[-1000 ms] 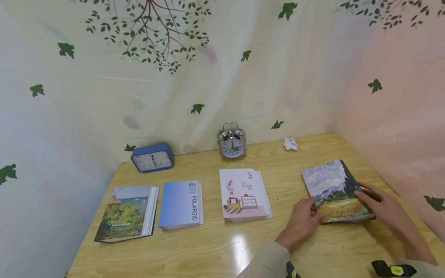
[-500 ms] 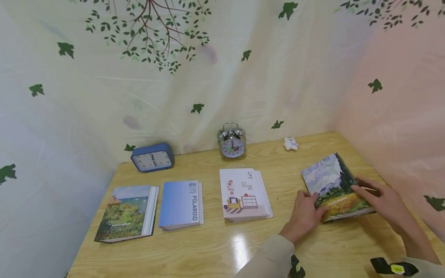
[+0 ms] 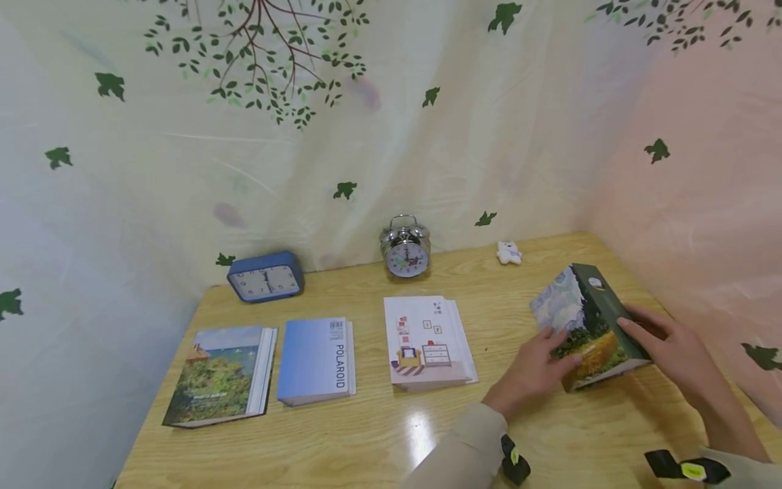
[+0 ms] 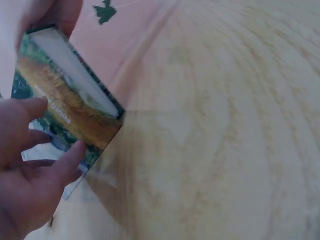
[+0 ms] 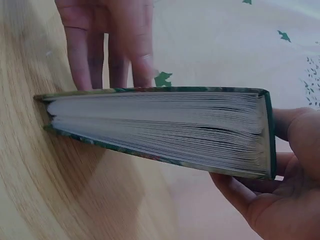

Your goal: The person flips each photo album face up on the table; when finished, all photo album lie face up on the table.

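A thick photo album (image 3: 601, 343) with a painted landscape cover is tilted up at the table's right side, its dark green spine raised. My right hand (image 3: 675, 356) grips the spine side; in the right wrist view, its thumb (image 5: 306, 132) is at the spine and its fingers reach beneath the back cover. My left hand (image 3: 525, 373) rests extended fingers on the front cover, as the left wrist view also shows. The page block (image 5: 160, 125) faces the right wrist camera, and the lower fore edge stands on the wooden table (image 4: 225, 125).
Left of the hands lie a white illustrated album (image 3: 424, 343), a blue POLAROID album (image 3: 311, 360) and a seaside-cover photo album (image 3: 214, 377). Behind stand a blue clock (image 3: 265, 277), a silver twin-bell alarm clock (image 3: 406, 251) and a small white bear figure (image 3: 508, 252). Printed curtains border the table.
The landscape album has gone from lying nearly flat to tilted, its spine side lifted by my right hand. My left hand has slid from the album's left edge onto its front cover.
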The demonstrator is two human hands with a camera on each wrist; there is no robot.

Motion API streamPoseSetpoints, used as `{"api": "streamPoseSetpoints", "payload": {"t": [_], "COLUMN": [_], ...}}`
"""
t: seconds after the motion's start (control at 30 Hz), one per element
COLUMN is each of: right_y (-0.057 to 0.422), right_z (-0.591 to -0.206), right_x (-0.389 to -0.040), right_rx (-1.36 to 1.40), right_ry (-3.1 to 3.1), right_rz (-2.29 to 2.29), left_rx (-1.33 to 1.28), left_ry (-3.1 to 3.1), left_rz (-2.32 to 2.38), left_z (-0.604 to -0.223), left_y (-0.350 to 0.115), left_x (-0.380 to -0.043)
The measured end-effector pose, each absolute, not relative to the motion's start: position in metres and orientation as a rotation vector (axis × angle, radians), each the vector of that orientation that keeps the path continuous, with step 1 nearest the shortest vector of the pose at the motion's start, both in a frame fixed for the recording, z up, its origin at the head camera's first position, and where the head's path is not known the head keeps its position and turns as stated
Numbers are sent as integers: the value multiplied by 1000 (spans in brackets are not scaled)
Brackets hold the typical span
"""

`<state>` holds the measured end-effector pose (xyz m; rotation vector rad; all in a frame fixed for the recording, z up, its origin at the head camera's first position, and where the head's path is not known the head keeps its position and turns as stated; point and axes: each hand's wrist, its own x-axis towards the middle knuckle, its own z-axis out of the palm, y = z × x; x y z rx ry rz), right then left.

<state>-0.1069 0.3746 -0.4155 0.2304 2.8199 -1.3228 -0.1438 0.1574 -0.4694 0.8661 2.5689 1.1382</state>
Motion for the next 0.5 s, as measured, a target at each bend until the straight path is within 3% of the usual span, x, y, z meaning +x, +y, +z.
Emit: {"api": "streamPoseSetpoints", "payload": {"t": [0.2, 0.5], "right_y": [364, 343], "right_z": [-414, -408], "right_x": [-108, -111], "right_rx": [139, 18], "right_ry": [2881, 2916], "right_rz": [-1544, -1532], "left_rx": [789, 387], "left_ry": [2420, 2035], "left_rz": [1341, 1726], "left_z": [-464, -453], "left_y": [151, 149], "left_x": [-152, -151]}}
